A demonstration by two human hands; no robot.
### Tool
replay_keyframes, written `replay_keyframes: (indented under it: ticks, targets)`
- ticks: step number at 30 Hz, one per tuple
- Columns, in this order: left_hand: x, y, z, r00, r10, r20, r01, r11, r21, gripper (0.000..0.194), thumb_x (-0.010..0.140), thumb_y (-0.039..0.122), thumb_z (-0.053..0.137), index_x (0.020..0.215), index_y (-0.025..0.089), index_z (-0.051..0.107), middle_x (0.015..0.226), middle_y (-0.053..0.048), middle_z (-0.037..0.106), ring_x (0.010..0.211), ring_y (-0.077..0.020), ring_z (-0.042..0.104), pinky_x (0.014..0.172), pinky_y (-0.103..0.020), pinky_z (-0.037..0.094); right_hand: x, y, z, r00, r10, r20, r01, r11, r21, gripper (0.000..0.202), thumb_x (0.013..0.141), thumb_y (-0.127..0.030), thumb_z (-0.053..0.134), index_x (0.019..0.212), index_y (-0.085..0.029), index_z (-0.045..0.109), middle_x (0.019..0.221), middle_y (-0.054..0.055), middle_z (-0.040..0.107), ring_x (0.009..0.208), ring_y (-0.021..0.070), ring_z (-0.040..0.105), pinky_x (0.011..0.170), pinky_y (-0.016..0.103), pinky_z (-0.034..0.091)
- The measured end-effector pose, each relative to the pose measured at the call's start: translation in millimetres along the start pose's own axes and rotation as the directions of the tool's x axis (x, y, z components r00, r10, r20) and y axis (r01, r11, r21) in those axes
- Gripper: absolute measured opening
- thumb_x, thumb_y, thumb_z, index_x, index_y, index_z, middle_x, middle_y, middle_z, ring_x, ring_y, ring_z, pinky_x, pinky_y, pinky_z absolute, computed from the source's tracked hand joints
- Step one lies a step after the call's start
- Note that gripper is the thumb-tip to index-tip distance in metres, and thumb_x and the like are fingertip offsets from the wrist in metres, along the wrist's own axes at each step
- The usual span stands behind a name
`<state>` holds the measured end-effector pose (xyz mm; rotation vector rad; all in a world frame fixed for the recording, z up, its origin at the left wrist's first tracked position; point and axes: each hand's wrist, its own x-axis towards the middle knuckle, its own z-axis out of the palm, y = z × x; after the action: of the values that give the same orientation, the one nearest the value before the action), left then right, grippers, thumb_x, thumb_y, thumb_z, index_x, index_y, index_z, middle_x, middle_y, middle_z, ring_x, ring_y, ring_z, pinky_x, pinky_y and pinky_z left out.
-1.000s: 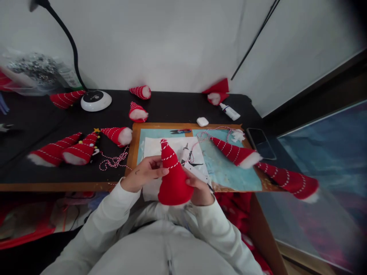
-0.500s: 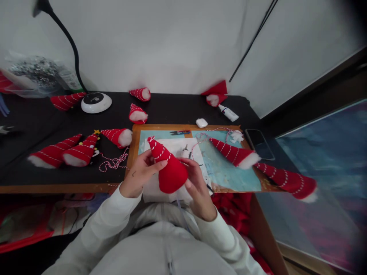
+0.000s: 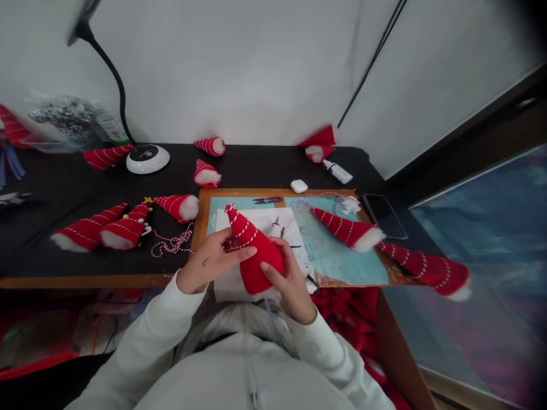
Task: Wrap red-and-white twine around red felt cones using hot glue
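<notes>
A red felt cone point(image 3: 260, 265), its tip wound with red-and-white twine point(image 3: 243, 229), is held above the table's front edge, tip pointing up and left. My left hand point(image 3: 213, 259) is closed on its left side, thumb across the front and fingers behind at the twine. Around the wide lower right part, my right hand point(image 3: 293, 282) grips with the thumb on the front face. Behind the cone lies a white sheet point(image 3: 231, 285) with a small white bottle with a pointed nozzle point(image 3: 276, 228) on it. The cone's underside is hidden.
Several twine-wrapped red cones lie around, including one point(image 3: 346, 229) at right and one with pompoms and a star point(image 3: 126, 228) at left. A twine bundle point(image 3: 173, 242), pliers point(image 3: 268, 200), phone point(image 3: 384, 216), white case point(image 3: 299, 185), glue bottle point(image 3: 337, 171) and lamp point(image 3: 147, 159) are on the table.
My right thumb has moved from the cone's lower edge up onto its front face. The cone has turned slightly in my hands. The camera view has shifted a little.
</notes>
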<state>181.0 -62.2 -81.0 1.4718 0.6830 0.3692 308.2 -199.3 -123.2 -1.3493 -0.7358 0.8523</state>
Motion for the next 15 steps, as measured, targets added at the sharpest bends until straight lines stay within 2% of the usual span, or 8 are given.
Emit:
replay_keyframes:
  ticks: [3,7,10,13,15]
  targets:
    - [-0.3,1.3,-3.1,0.997,0.036,0.061,-0.041,0.997,0.071,0.038,0.073,0.044,0.081,0.093,0.014,0.069,0.094,-0.007,0.074,0.086,-0.0224,0.065,0.077,-0.031,0.051,-1.0,-3.5,1.1,0.999,0.028,-0.016,-0.027,0.999,0.038,0.048,0.078,-0.046,0.075,0.116,-0.028,0.054,0.122,0.003,0.062,0.112,0.0237,0.06,0.098,0.037,0.049]
    - [-0.8,-4.2,1.2,0.981,0.074,0.181,-0.053,0.992,-0.118,0.042,0.077,0.046,0.078,0.106,0.016,0.071,0.106,-0.009,0.074,0.096,-0.0243,0.066,0.082,-0.031,0.052,-2.3,-7.6,3.6,0.981,0.189,0.034,-0.191,0.939,0.285,0.045,0.077,-0.051,0.073,0.111,-0.027,0.055,0.11,0.003,0.07,0.101,0.0246,0.067,0.086,0.036,0.054]
    - [-0.6,-9.0,6.0,0.973,0.092,0.213,-0.031,0.961,-0.274,0.045,0.076,0.05,0.079,0.107,0.018,0.073,0.109,-0.009,0.074,0.103,-0.0258,0.066,0.086,-0.033,0.052,-1.2,-9.7,4.6,0.966,0.254,0.054,-0.254,0.881,0.399,0.043,0.076,-0.055,0.07,0.105,-0.025,0.062,0.101,0.005,0.075,0.095,0.0281,0.071,0.082,0.04,0.057]
    - [0.2,-11.6,8.5,0.978,0.072,0.194,-0.005,0.946,-0.326,0.048,0.072,0.055,0.081,0.104,0.021,0.075,0.104,-0.008,0.074,0.102,-0.026,0.066,0.084,-0.032,0.053,2.8,-9.6,4.9,0.967,0.249,0.056,-0.251,0.891,0.378,0.043,0.075,-0.064,0.064,0.089,-0.024,0.069,0.084,0.007,0.077,0.093,0.0313,0.073,0.082,0.044,0.059]
    - [1.0,-12.8,9.5,0.986,0.031,0.167,0.024,0.949,-0.314,0.048,0.068,0.057,0.082,0.099,0.021,0.076,0.095,-0.007,0.074,0.093,-0.0239,0.067,0.076,-0.03,0.052,6.8,-8.1,5.0,0.976,0.209,0.053,-0.215,0.921,0.326,0.046,0.075,-0.07,0.06,0.078,-0.025,0.07,0.075,0.007,0.076,0.091,0.0323,0.074,0.081,0.046,0.06]
